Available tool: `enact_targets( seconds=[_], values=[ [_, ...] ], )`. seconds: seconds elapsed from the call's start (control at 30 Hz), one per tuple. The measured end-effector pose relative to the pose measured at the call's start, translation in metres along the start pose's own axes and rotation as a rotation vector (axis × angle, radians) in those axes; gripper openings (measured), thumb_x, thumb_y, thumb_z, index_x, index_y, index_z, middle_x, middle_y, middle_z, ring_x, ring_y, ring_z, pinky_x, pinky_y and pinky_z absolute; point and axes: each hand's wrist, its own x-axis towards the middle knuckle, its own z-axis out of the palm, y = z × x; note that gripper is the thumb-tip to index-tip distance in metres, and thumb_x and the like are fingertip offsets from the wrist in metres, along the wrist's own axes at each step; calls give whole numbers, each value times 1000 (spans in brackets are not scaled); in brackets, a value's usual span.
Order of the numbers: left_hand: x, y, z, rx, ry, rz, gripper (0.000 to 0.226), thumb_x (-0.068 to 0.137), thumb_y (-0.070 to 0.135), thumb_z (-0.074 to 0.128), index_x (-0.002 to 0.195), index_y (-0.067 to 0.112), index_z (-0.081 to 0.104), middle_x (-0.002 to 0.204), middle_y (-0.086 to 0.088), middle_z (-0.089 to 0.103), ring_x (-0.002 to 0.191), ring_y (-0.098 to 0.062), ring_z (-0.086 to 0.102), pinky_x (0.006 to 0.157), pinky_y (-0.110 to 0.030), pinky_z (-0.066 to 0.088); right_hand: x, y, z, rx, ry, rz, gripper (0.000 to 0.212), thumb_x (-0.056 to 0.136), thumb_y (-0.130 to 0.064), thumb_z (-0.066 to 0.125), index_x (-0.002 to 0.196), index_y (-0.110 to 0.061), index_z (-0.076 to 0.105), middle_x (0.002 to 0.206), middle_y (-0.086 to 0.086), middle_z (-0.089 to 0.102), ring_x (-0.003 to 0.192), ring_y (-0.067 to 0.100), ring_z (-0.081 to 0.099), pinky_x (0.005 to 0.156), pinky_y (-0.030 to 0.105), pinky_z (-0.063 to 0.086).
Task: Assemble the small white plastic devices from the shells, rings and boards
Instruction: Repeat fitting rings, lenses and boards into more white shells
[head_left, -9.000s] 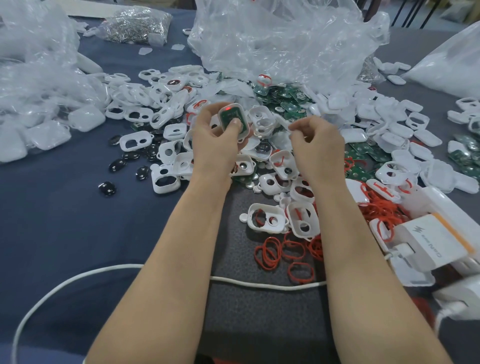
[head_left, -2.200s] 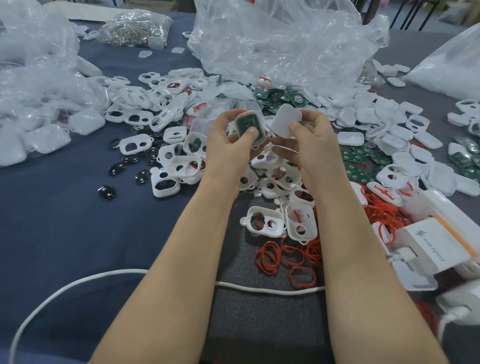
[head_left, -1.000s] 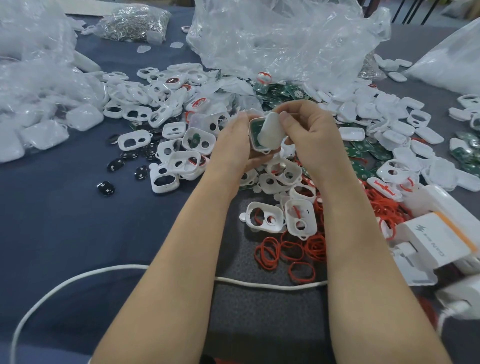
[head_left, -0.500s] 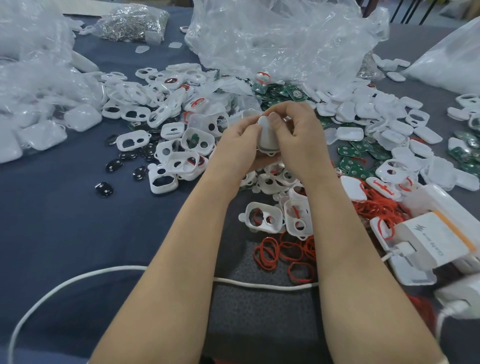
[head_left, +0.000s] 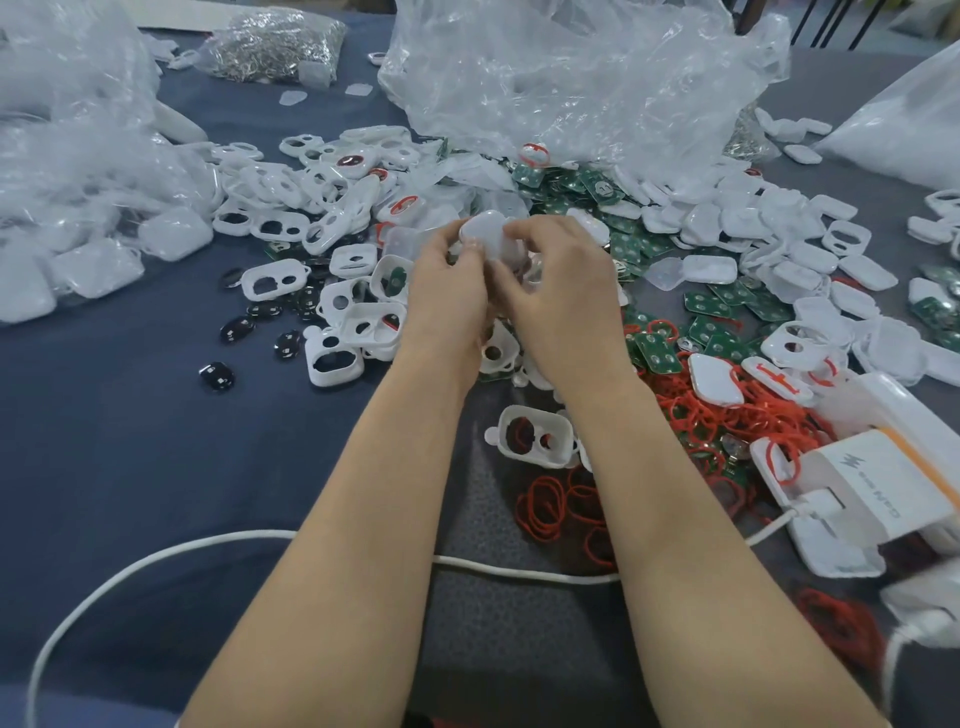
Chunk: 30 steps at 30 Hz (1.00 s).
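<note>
Left hand (head_left: 449, 296) and right hand (head_left: 563, 296) met above the parts heap, the fingers of both curled in tight around one white plastic device (head_left: 485, 235). Device was held off the pile, pinched between the two hands: smooth, matte, a rounded rectangle with its closed cover facing up. Whether the seam was fully seated, could not tell.

Below the wrists lay an open white shell (head_left: 535, 435), hollow, with two cut-outs, on the grey mat (head_left: 493, 623). Red rings (head_left: 545, 501), thin and looped, were tangled just beside it. Green boards (head_left: 657, 353) with round silvery contacts lay scattered to the right. Glossy black oval pieces (head_left: 217, 375) sat apart on the dark blue cloth (head_left: 130, 441). Crinkled clear plastic bag (head_left: 571, 78) stood behind the heap. White cable (head_left: 156, 558) ran across the table beneath both forearms.
</note>
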Motion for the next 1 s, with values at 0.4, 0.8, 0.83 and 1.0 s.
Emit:
enact_targets(
  seconds=[0.4,0.8,0.83,1.0],
  values=[
    [0,3,4,-313,58,-17,20,105,14,32,100,13,51,83,-8,60,61,-13,59,51,-20,53,-5,-10,2,68,73,33,26,86,-13,65,111,-8,68,113,5,67,106,23,59,89,27,41],
    [-1,0,0,-234,54,27,15,103,13,43,108,14,58,59,3,60,51,-7,56,48,-18,46,-7,-11,8,70,102,12,20,91,-17,61,105,-7,72,111,7,69,104,25,61,88,27,41],
    [0,-1,0,-220,67,28,16,103,13,43,107,15,59,64,1,59,54,-8,54,50,-19,45,-7,-11,9,49,85,11,22,92,-19,60,108,-8,71,116,7,68,109,24,60,91,26,40],
    [1,-1,0,-239,105,51,19,103,10,42,102,13,60,78,-4,62,66,-11,58,56,-18,52,-11,-14,14,-19,97,-10,24,95,-22,56,111,-13,71,125,7,64,118,22,57,92,23,36]
  ],
)
